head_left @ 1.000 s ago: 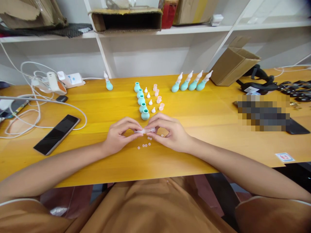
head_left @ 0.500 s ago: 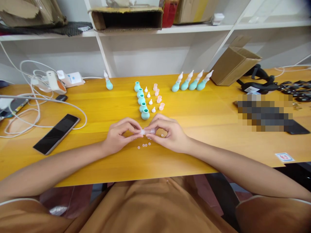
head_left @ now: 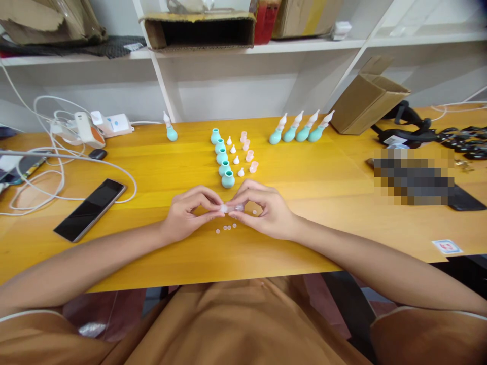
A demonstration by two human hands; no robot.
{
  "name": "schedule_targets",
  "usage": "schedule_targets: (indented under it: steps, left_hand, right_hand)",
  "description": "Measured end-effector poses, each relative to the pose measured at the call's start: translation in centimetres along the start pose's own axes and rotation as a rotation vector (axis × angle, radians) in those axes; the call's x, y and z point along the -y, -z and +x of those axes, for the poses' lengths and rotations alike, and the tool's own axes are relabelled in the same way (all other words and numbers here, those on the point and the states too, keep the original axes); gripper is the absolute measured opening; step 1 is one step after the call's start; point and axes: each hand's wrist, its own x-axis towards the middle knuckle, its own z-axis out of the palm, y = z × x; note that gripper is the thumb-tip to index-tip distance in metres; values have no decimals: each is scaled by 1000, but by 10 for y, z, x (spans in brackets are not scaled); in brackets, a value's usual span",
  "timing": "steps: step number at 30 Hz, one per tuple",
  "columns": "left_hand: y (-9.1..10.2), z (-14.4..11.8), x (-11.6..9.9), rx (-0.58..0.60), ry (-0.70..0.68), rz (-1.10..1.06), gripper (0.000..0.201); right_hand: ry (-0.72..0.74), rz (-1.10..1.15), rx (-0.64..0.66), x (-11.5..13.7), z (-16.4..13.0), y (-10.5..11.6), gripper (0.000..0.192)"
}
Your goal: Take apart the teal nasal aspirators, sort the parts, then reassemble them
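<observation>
Both hands met low over the yellow wooden table [head_left: 152, 172]: the left hand [head_left: 186, 214] and the right hand [head_left: 262, 210] each pinched an end of a small translucent plastic piece [head_left: 229, 208], fingertips closed on it. Tiny pale round discs [head_left: 227, 228] lay just beneath (five teal rubber bulbs [head_left: 221, 156] stood in a row beyond).

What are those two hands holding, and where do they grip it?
A small clear piece, pinched at its left end by the left hand and at its right end by the right hand.
</observation>
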Motion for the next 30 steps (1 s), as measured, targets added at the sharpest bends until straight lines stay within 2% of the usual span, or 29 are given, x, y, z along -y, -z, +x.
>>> schedule_targets:
  steps: [6, 16, 20, 25, 30]
  left_hand:
    - [0, 0, -1, -7, 4, 34, 12]
    - [1, -2, 1, 17, 49, -40, 13]
    - [-1, -3, 2, 9, 65, -36, 11]
    - [-7, 0, 5, -49, 182, -172, 13]
    - [-9, 2, 7, -99, 271, -233, 20]
  right_hand:
    - [-3, -57, -34, 3, -2, -2, 13]
    - [-34, 20, 1, 0, -2, -1, 13]
    - [-136, 42, -19, 0, -2, -4, 13]
    - [-359, 279, 73, -3, 0, -4, 25]
    - [-376, 388, 133, -2, 1, 0, 33]
